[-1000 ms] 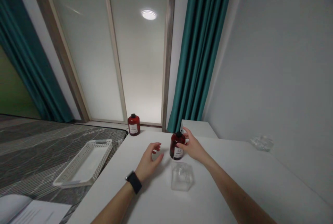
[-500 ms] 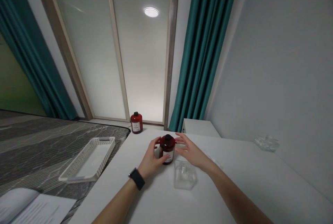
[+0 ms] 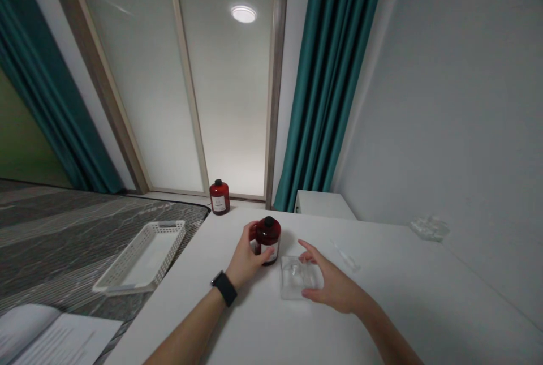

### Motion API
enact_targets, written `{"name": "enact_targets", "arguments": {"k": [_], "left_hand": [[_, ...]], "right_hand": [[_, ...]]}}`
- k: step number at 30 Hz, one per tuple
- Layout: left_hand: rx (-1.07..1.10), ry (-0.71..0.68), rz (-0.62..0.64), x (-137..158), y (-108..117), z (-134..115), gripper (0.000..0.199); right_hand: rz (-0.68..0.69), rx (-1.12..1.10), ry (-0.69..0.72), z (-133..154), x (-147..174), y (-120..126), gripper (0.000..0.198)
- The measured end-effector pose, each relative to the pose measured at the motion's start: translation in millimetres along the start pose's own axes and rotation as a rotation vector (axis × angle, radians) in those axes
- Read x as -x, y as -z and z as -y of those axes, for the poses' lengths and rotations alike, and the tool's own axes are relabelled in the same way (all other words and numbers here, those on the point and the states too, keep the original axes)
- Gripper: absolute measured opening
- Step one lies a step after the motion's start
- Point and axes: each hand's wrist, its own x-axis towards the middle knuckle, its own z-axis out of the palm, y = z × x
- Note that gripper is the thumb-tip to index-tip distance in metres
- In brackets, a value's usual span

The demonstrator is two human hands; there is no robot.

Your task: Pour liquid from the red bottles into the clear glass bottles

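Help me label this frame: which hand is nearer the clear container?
Right. The right hand is at the right edge of the clear container; the left hand is beyond its left side, around a dark-red bottle.

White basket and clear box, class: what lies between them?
In the head view, a stretch of white table, then the left hand with its black watch, gripping a dark red bottle.

Clock centred on clear box (image 3: 292,281), desk (image 3: 258,334).
Obstacles: left hand (image 3: 246,260), 10 o'clock; held red bottle (image 3: 268,233), 11 o'clock, just beside; right hand (image 3: 333,287), 3 o'clock, at the box's edge; slim clear item (image 3: 347,257), 2 o'clock, near; far bottle (image 3: 219,200), 11 o'clock, well apart.
Passage: 12 o'clock, bare to the far edge; 6 o'clock, open lane between forearms (image 3: 186,325).
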Motion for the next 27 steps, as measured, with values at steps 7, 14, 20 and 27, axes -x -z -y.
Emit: {"name": "enact_targets", "arguments": {"k": [7, 14, 20, 27], "left_hand": [[0.008, 0.019, 0.205, -2, 19, -5, 0.065], [0.016, 0.015, 0.246, -2, 21, -8, 0.065], [0.062, 0.029, 0.264, -1, 21, -6, 0.065], [0.073, 0.032, 0.241, 0, 19, -11, 0.062]], "right_hand": [[-0.130, 0.052, -0.043, -17, -4, 7, 0.093], [-0.166, 0.097, -0.007, -25, -4, 10, 0.089], [-0.330, 0.274, 0.158, -27, -6, 9, 0.074], [-0.674, 0.423, 0.503, -12, -12, -9, 0.028]]}}
